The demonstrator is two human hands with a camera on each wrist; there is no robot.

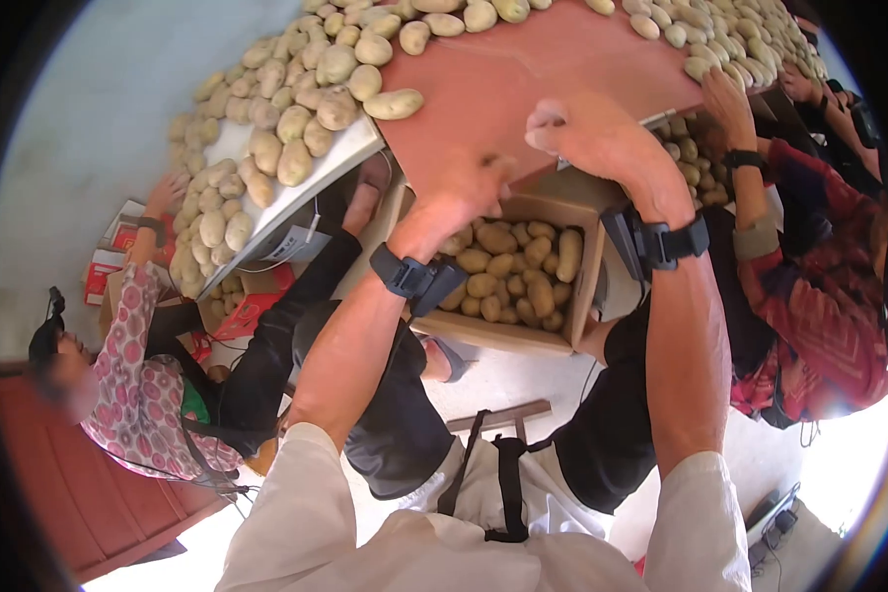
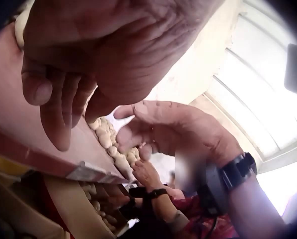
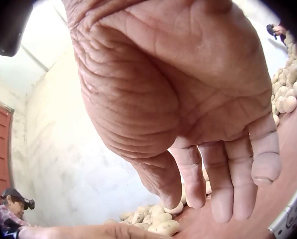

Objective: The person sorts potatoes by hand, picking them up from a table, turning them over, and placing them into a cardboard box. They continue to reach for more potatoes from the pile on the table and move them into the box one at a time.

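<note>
Both hands are raised over the front edge of the red table (image 1: 523,69), holding nothing. My left hand (image 1: 464,187) has its fingers loosely bent; the left wrist view shows that hand (image 2: 103,55) empty, fingers pointing down. To its right is my right hand (image 1: 602,138), whose fingers (image 3: 221,174) hang relaxed in the right wrist view, palm bare. Beneath the hands, a cardboard box (image 1: 588,286) holds many potatoes (image 1: 498,266). More potatoes (image 1: 335,64) are heaped at the table's left, and others (image 1: 740,35) lie at its right.
A white surface (image 1: 340,158) under potatoes adjoins the table on the left. A person in a patterned top (image 1: 148,395) reaches in there. At right, a person in a red plaid sleeve (image 1: 809,296) has a hand (image 1: 728,109) by the potatoes, above another potato box.
</note>
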